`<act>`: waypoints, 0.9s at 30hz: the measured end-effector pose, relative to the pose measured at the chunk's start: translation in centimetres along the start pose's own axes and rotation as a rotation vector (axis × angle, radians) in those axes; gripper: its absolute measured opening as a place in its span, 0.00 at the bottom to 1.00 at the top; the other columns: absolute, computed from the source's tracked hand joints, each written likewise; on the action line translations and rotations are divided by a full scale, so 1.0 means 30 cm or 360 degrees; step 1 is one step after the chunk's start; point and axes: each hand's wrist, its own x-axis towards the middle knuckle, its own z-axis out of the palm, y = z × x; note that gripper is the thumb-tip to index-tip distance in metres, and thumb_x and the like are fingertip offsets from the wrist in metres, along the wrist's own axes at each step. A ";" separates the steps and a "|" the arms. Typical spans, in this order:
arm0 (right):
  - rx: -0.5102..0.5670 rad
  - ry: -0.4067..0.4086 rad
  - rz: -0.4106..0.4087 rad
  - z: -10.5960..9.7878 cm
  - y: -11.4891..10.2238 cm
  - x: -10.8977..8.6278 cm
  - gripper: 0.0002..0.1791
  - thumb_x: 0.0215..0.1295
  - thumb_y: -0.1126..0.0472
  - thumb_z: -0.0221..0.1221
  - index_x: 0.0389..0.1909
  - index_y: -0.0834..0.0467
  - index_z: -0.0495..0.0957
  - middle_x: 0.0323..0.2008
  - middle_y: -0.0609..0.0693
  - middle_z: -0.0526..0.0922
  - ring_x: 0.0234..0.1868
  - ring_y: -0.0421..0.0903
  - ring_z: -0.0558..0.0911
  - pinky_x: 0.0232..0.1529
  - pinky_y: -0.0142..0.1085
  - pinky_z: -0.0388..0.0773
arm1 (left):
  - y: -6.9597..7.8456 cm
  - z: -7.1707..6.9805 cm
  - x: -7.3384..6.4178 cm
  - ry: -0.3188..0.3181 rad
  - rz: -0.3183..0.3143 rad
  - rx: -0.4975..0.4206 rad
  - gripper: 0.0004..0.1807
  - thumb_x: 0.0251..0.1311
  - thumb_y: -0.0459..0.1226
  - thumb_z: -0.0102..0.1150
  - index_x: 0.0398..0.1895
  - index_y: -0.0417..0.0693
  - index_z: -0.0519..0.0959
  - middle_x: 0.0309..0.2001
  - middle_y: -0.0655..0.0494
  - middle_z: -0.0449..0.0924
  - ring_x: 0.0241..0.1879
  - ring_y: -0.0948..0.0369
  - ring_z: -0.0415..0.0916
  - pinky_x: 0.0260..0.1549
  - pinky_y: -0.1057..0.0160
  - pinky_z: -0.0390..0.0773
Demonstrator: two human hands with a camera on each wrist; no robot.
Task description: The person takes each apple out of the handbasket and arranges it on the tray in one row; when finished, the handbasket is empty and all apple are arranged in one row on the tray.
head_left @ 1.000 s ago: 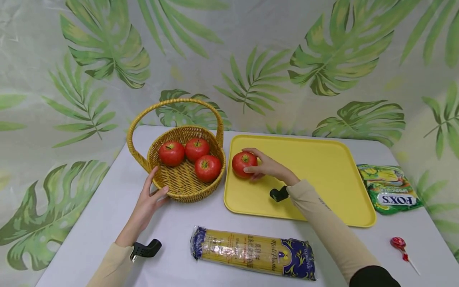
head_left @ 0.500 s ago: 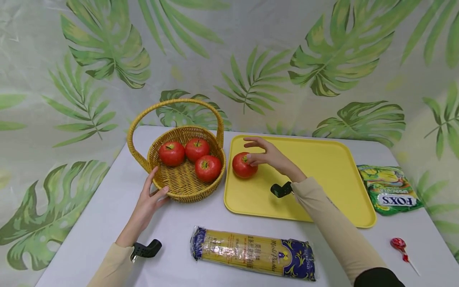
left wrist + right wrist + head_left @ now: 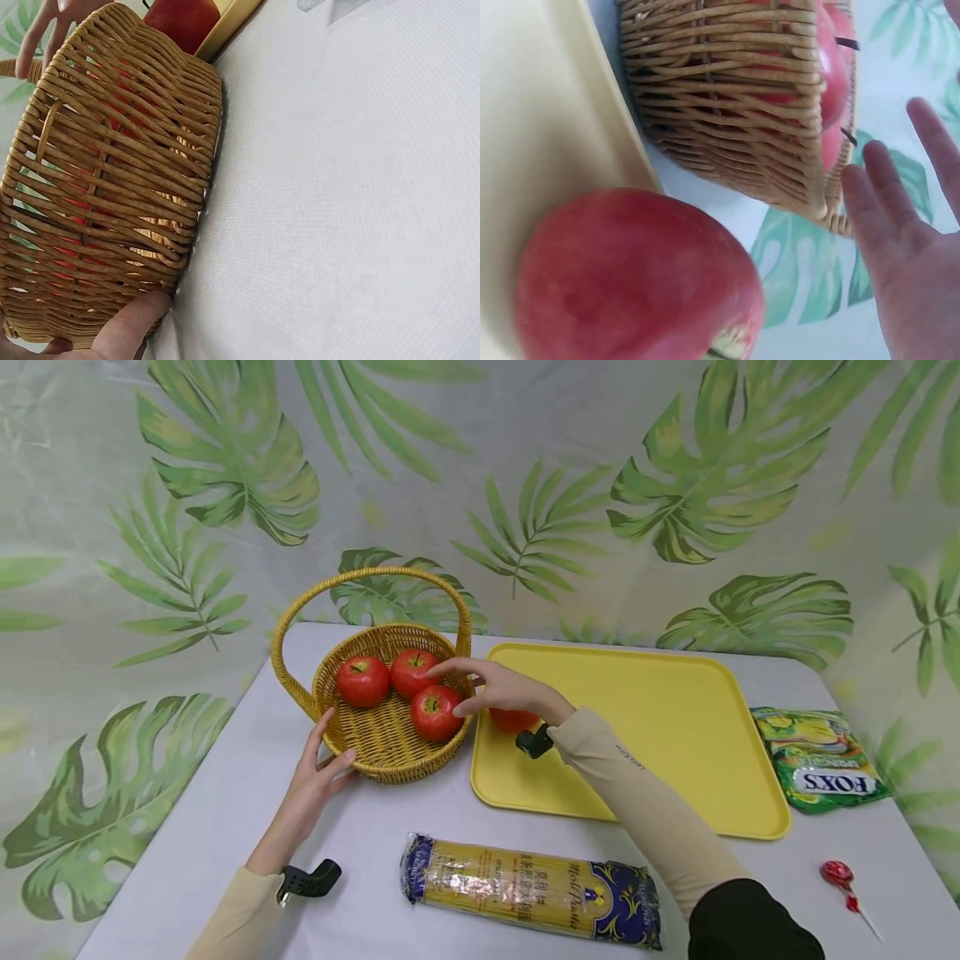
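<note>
A wicker basket with a tall hoop handle holds three red apples. My left hand rests against its near left side, index finger at the handle's foot. In the left wrist view, the thumb touches the weave low down. My right hand reaches over the basket's right rim with fingers spread, its fingertips overlapping the nearest apple. The right wrist view shows that palm with nothing in it. A fourth red apple sits on the yellow tray, partly hidden by my right hand in the head view.
A long packet of spaghetti lies at the table's front. Right of the tray lie a green FOX'S bag and a red lollipop. A leaf-print cloth hangs behind the table.
My right hand let go of the apple on the tray, lifted off it and moved left over the basket's rim. That apple stayed in place, and the left hand kept its position.
</note>
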 end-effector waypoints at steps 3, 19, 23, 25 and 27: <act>-0.0065 -0.0088 0.0024 0.017 0.001 0.033 0.31 0.59 0.66 0.63 0.65 0.57 0.69 0.64 0.50 0.66 0.64 0.51 0.63 0.64 0.51 0.59 | -0.001 0.000 0.001 0.0005 -0.0001 0.0004 0.41 0.70 0.34 0.50 0.77 0.59 0.39 0.74 0.54 0.23 0.69 0.38 0.44 0.60 0.39 0.59; -0.0685 -0.0334 0.0187 0.079 -0.025 0.120 0.30 0.57 0.64 0.65 0.63 0.53 0.72 0.67 0.53 0.61 0.67 0.55 0.57 0.67 0.50 0.50 | -0.004 -0.003 0.000 0.0000 0.0007 0.0017 0.40 0.71 0.33 0.48 0.77 0.61 0.39 0.74 0.56 0.23 0.69 0.39 0.45 0.60 0.40 0.60; -0.0800 -0.0363 0.0215 0.096 -0.025 0.130 0.30 0.55 0.67 0.64 0.62 0.54 0.73 0.67 0.54 0.59 0.64 0.58 0.58 0.63 0.48 0.57 | -0.004 -0.003 0.001 0.0004 -0.0001 0.0031 0.40 0.71 0.33 0.48 0.77 0.61 0.38 0.75 0.55 0.24 0.69 0.39 0.47 0.59 0.40 0.61; -0.0848 -0.0352 0.0217 0.102 -0.023 0.133 0.30 0.55 0.68 0.65 0.61 0.53 0.74 0.67 0.54 0.59 0.63 0.58 0.59 0.61 0.46 0.59 | -0.004 -0.003 0.002 0.0004 -0.0006 0.0036 0.40 0.71 0.34 0.48 0.77 0.61 0.38 0.75 0.55 0.24 0.68 0.39 0.47 0.59 0.40 0.61; -0.0841 -0.0324 0.0222 0.106 -0.021 0.134 0.29 0.54 0.68 0.66 0.60 0.53 0.75 0.66 0.54 0.60 0.63 0.57 0.59 0.59 0.46 0.59 | -0.005 -0.002 0.004 0.0003 -0.0010 0.0029 0.40 0.71 0.34 0.47 0.77 0.61 0.38 0.75 0.55 0.23 0.69 0.39 0.47 0.59 0.40 0.61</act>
